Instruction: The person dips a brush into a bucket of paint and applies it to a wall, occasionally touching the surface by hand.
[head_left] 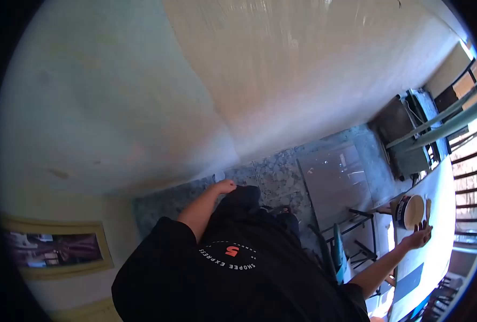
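Observation:
My left hand (226,186) is closed beside my dark shorts, near the wall. A small pale object (219,176) shows just past it; whether the hand holds it is unclear. On the right, my right hand (421,236) is over the white table (437,248), with its fingers apart and slightly curled. Just beyond the fingertips lies a tan, stick-like tool (428,210); contact with it is hard to make out. An open bucket (414,212) with pale contents and a dark label stands beside the tool.
A large wall (281,70) with pale green and beige areas rises ahead. A flat board (335,182) lies on the mottled floor. Near the table are a dark metal frame (364,214) and a grey cabinet (397,134). A grey sheet (408,283) lies on the table.

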The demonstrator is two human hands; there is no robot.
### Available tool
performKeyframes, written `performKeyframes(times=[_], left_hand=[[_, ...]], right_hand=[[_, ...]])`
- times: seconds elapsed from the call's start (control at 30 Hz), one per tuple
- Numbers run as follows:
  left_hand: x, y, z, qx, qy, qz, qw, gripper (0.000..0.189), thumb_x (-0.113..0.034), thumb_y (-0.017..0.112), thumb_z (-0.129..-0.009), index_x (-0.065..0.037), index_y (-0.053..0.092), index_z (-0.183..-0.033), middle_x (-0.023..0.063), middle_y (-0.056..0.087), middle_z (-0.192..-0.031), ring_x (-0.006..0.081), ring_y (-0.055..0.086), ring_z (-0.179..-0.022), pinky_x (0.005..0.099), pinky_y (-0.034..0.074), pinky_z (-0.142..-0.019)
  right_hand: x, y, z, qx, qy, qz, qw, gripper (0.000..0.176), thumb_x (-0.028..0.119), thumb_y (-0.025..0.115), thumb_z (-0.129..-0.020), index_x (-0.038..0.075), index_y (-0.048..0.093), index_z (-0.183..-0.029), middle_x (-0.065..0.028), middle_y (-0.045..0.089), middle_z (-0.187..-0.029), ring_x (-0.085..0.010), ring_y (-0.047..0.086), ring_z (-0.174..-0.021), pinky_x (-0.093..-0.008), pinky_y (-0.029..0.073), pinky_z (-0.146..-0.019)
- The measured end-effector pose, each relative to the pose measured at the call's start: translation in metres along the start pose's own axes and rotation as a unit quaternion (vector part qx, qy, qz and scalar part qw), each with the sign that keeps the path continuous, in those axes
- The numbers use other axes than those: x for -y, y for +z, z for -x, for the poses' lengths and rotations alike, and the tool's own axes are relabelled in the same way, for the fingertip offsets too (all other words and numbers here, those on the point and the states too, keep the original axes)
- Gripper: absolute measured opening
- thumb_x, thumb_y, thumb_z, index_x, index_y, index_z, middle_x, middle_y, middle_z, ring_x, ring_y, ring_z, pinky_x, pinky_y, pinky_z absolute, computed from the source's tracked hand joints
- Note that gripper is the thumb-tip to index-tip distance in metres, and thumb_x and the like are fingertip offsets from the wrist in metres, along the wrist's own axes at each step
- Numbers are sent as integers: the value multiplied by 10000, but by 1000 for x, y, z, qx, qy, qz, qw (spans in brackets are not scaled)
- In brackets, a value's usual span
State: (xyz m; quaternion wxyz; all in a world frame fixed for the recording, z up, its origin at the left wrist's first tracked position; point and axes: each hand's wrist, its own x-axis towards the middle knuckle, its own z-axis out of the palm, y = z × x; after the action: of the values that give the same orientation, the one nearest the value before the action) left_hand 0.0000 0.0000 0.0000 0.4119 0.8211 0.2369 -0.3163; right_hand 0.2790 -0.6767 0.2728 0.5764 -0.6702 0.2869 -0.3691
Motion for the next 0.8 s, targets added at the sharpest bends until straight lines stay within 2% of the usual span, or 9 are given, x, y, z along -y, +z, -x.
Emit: performKeyframes(times=[0.07, 0.1, 0.17, 0.3, 0.37, 0.5, 0.73, 0.77, 0.8], left_hand=[[22, 26, 2, -22, -11, -12, 1000, 349, -320, 545, -798, -37, 662, -966, 131, 670, -929, 241, 616, -838, 355, 467, -763], [44, -18, 36, -34, -49, -42, 997, 349, -320, 545, -798, -37, 662, -966, 131, 670, -929, 241, 616, -838, 355, 467, -763], [36, 5, 41, 8, -110, -4, 994, 333, -301, 564, -794, -25, 668, -948, 117, 669, -914, 208, 606, -835, 343, 469, -751], [25, 27, 87, 28, -184, 105, 977, 318, -270, 570, -799, -15, 664, -965, 100, 659, -917, 188, 602, -828, 332, 475, -748], [15, 38, 105, -59, -183, 166, 967, 313, -257, 578, -807, -5, 657, -975, 91, 650, -919, 185, 604, -811, 322, 479, -738], [39, 45, 100, -47, -172, 167, 970, 326, -271, 586, -813, -9, 649, -996, 87, 648, -918, 177, 602, -799, 321, 479, -737], [105, 36, 104, -36, -181, 66, 981, 270, -273, 569, -819, -25, 658, -875, 66, 626, -770, 167, 567, -687, 330, 458, -604], [79, 30, 117, -36, -189, 100, 976, 262, -270, 567, -822, -22, 649, -836, 58, 612, -745, 154, 543, -659, 334, 445, -576], [80, 28, 119, -22, -182, 78, 980, 281, -270, 568, -834, 0, 644, -851, 67, 621, -764, 153, 555, -680, 336, 453, -595]], right_hand=[[8, -12, -28, 0, -37, 78, 996, 439, 364, 513, -906, -65, 556, -992, -144, 660, -909, -230, 651, -816, -324, 552, -640], [-41, -2, -13, 10, 12, 78, 997, 439, 364, 513, -906, -65, 556, -992, -144, 660, -909, -230, 651, -816, -324, 552, -640], [-58, -10, -62, 2, -31, 178, 983, 445, 383, 513, -904, -51, 562, -993, -131, 663, -903, -220, 649, -796, -307, 539, -633], [-126, -27, -122, 7, 3, 188, 982, 447, 414, 501, -900, -18, 586, -975, -105, 672, -862, -194, 646, -760, -288, 523, -615], [-143, -33, -142, 42, 28, 314, 948, 432, 417, 495, -902, 5, 622, -880, -65, 683, -782, -160, 637, -707, -273, 494, -576], [-192, -43, -183, 79, -102, 445, 886, 443, 453, 488, -892, 30, 619, -860, -72, 680, -762, -182, 626, -692, -319, 475, -658], [-222, -29, -194, 203, -132, 428, 871, 441, 451, 499, -899, 26, 614, -883, -92, 642, -721, -207, 593, -664, -350, 457, -610], [-298, -49, -257, 183, -124, 436, 872, 441, 451, 499, -899, 26, 614, -883, -92, 642, -721, -207, 593, -664, -350, 457, -610], [-349, -37, -268, 290, -340, 199, 872, 235, 277, 522, -910, 76, 639, -943, -76, 655, -919, -208, 605, -744, -339, 470, -642]])
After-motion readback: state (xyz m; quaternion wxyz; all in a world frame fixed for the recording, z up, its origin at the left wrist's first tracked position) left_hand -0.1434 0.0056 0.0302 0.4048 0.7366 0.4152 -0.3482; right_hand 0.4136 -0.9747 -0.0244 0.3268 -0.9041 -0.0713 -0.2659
